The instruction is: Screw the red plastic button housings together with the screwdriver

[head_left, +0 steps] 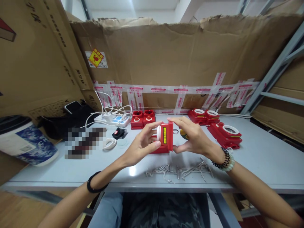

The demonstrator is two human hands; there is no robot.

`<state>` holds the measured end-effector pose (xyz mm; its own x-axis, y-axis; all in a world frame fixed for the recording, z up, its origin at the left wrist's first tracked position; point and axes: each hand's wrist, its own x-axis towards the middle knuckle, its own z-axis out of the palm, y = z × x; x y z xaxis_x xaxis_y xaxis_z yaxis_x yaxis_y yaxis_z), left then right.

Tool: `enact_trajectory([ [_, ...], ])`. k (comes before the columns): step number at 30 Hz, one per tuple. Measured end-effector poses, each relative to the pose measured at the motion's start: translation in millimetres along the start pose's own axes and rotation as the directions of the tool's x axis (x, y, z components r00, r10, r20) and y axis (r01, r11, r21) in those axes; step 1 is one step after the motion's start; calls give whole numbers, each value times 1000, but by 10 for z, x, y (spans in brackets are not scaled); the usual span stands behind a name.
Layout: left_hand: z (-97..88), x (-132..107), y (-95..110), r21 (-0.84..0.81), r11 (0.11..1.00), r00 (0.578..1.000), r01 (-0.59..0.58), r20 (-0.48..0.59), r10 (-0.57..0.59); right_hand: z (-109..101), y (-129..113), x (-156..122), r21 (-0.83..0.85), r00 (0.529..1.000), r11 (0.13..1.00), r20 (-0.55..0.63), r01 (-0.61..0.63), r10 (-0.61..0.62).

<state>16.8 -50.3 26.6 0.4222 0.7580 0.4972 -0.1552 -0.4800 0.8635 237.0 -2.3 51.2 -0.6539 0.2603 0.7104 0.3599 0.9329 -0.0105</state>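
Two hands meet over the middle of the grey tabletop [261, 158], which is walled at the back and left by big taped cardboard sheets [180, 60] — a screen, it seems, that keeps small parts from rolling off. Between the hands, lifted clear of the surface and turned on its side, is one red plastic housing [166, 136] with a yellow label facing the camera and a white ring on its left face. The left hand [142, 143] is curled around it, thumb underneath and fingers over the top at the ring; the right hand [193, 136] pinches the opposite side with thumb and fingertips. I judge it is held sideways like this so both faces can be reached at once.

At the back stand two red units with buttons [142, 118], side by side. To the right lie three red housings with white rings [215, 124], flat and ring-up, grouped within easy reach. A white power strip [113, 119] with cables sits back left, a blue-and-white paper cup [23, 142] at the far left edge. Nearest the person, a loose scatter of metal pins [180, 170] — too many to count. One white ring [109, 144] lies alone beside a small black part [118, 133].
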Motion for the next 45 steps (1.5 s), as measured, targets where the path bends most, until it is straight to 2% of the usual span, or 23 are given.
enact_trajectory([
  [6,-82,-33,8,6,995,995,102,8,-102,40,24,-4,56,999,998,23,28,-30],
  [9,-79,-25,-33,74,986,987,152,-66,-147,46,23,-12,32,998,999,46,43,-44],
  [11,-80,-17,-72,42,980,974,196,-125,-189,39,11,-22,-27,996,998,60,63,-61],
  [14,-151,-57,-62,-19,956,944,292,-158,-291,20,-22,-29,-108,993,988,53,111,-106],
  [15,-206,-95,-26,30,948,936,317,-172,-308,15,-32,-29,-108,993,988,49,109,-104],
  [17,-367,-211,84,259,909,935,326,-227,-271,16,-42,-26,-74,997,994,43,74,-71],
  [19,-587,-369,203,531,777,930,337,-315,-188,30,-35,-25,-43,1000,999,21,13,-12],
  [21,-836,-547,273,775,519,923,361,-377,-79,51,-15,-29,-37,999,999,-26,-35,34],
  [23,-1069,-725,270,874,294,921,387,-385,-67,66,6,-33,-29,996,997,-63,-69,67],
  [25,-1241,-885,218,902,163,915,401,-386,-112,67,15,-32,-10,995,997,-72,-71,70],
  [28,-1339,-1057,144,920,60,911,387,-372,-177,51,10,-16,16,998,999,-48,-45,46],
  [30,-1324,-1120,131,928,39,909,369,-352,-223,44,5,-5,21,999,999,-17,-48,49],
  [33,-1282,-1153,136,941,78,917,330,-299,-266,44,8,-3,23,997,997,14,-73,73],
  [37,-1328,-1196,97,949,163,947,270,-231,-225,51,19,-21,33,996,996,28,-86,85],
  [41,-1420,-1298,57,956,164,958,245,-213,-190,48,3,-25,39,993,993,56,-110,108],
  [43,-1390,-1299,84,961,150,962,232,-204,-179,41,-21,-14,65,988,989,84,-133,128],
  [45,-1263,-1208,147,964,163,971,211,-188,-147,31,-49,9,117,975,976,151,-182,163],
])
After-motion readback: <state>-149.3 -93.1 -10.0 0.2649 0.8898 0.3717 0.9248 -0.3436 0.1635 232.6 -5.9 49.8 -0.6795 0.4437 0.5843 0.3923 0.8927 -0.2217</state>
